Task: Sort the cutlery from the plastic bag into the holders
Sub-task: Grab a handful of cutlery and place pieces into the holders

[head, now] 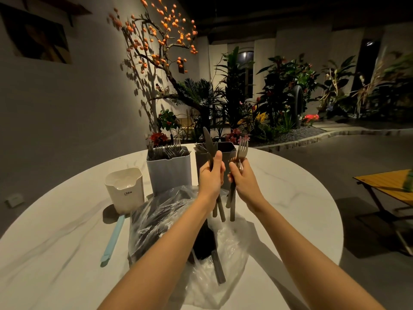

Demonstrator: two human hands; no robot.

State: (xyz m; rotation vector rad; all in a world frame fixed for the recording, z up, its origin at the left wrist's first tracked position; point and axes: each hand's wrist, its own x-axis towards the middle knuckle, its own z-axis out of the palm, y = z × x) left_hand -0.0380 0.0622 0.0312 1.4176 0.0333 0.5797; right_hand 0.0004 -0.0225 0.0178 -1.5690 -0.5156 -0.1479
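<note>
My left hand (211, 177) grips a few dark knives (208, 139) upright, blades pointing up, in front of the dark grey holder (225, 151). My right hand (242, 177) grips forks (242, 147) with tines up, just right of the left hand. A clear plastic bag (169, 211) with more dark cutlery lies on the table below both hands. The light grey holder (168, 173) to the left is full of forks. A white holder (125, 189) stands further left; its contents are hard to make out.
All of it sits on a round white marble table (290, 198). A light blue utensil (112, 240) lies near the white holder. One dark handle (218, 268) pokes out of the bag's near side. A wooden folding table (388, 184) stands to the right; plants fill the background.
</note>
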